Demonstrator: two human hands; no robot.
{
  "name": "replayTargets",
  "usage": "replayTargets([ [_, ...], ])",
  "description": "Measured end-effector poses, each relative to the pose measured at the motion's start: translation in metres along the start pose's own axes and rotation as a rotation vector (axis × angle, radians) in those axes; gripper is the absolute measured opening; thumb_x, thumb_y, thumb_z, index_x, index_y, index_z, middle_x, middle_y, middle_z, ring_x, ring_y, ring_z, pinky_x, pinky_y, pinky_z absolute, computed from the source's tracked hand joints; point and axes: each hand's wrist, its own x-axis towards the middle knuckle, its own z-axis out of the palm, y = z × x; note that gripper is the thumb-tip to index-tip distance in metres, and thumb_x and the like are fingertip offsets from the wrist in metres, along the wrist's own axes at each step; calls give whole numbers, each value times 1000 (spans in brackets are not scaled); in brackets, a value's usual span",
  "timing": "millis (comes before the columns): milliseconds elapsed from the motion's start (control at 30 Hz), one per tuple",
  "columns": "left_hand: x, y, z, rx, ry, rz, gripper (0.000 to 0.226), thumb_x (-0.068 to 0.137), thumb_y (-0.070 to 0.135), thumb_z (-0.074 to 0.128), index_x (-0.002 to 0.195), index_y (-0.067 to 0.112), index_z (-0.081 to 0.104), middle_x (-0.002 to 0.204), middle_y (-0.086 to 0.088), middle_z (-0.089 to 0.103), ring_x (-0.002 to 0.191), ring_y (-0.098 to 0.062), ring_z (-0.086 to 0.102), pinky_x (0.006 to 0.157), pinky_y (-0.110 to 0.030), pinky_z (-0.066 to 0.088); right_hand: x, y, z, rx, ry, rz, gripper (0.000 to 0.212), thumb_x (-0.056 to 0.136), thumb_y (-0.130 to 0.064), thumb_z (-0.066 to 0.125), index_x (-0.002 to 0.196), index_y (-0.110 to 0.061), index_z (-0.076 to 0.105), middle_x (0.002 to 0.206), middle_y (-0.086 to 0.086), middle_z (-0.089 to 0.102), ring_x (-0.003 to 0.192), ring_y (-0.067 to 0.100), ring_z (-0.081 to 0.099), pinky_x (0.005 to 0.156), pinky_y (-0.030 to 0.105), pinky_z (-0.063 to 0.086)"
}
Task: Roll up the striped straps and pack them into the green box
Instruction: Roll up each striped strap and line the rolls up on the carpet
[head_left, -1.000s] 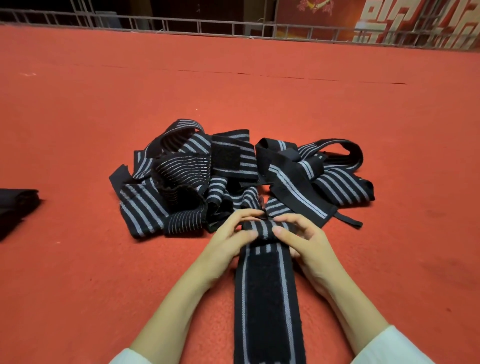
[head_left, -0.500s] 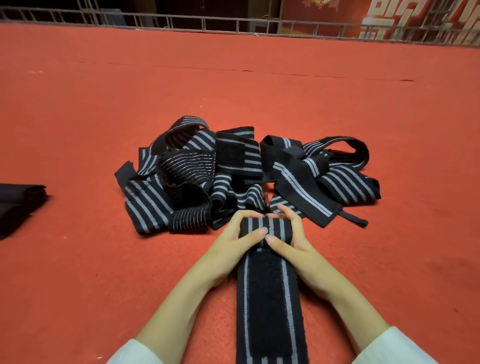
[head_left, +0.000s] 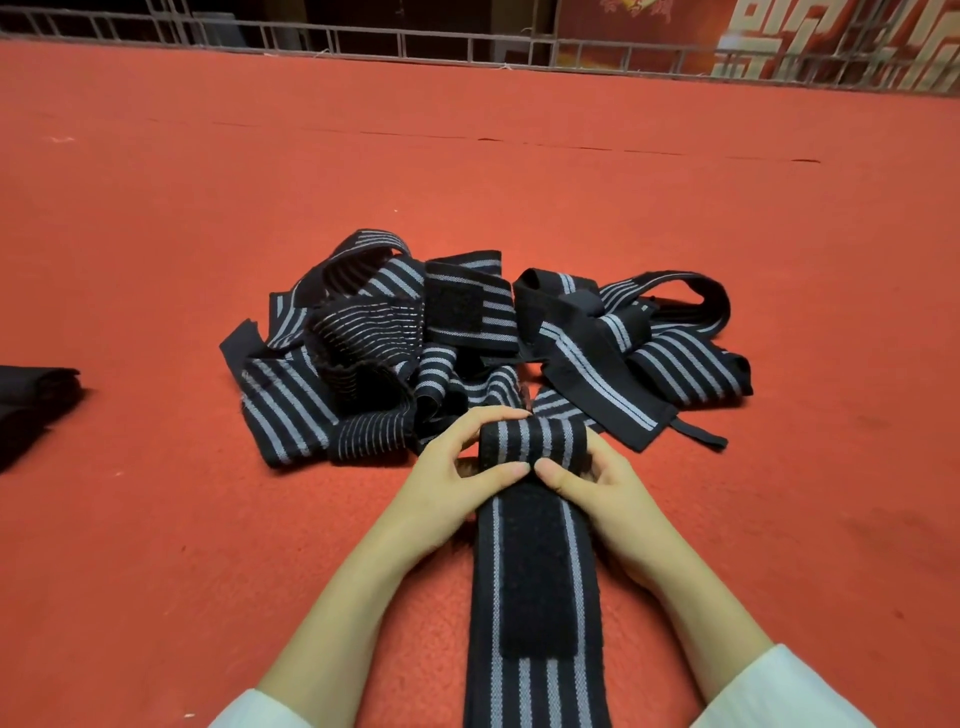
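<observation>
Red carpet (head_left: 208, 234) covers the whole surface, bounded at the far edge by a metal railing (head_left: 415, 44). A person in white sleeves (head_left: 779, 691) works on a long black strap (head_left: 535, 675) with grey stripes, which lies flat and straight towards the body so that it can be wound evenly. Its far end is already turned into a short, tight roll (head_left: 532, 441). The left hand (head_left: 452, 488) and right hand (head_left: 613, 499) close round that roll from either side. The left fingers (head_left: 488, 415) curl over its top, and both thumbs meet at its near edge, pressing it down onto the flat part; the right fingers lie mostly hidden behind the roll. This two-sided grip seems meant to stop the springy band from unwinding and to hold its edges in line. A wide dark fastening patch (head_left: 537, 566) sits on the flat part just in front of the roll, likely to be wound in next. Just beyond the hands a loose pile (head_left: 467, 338) of similar striped straps lies tangled, within easy reach and not yet rolled. A folded dark cloth (head_left: 31, 400) sits well apart at the left edge. The green box is not in view, so packing looks some way off.
</observation>
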Motion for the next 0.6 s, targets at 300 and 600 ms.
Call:
replayTargets([
  [300,0,3,4,54,16,30,39,77,-2,61,109,19,69,111,3,69,105,-8,64,91,-18,44,5,2,1,62,61,27,28,75,-45,70,94,-24,67,95,-2,67,95,13,61,88,31,47],
  [600,1,5,6,-164,27,-230,37,82,25,75,115,17,61,107,-6,70,93,-17,69,76,-33,57,2,3,-3,26,-1,9,42,80,-20,67,119,-16,54,111,-1,70,106,19,65,87,30,53],
])
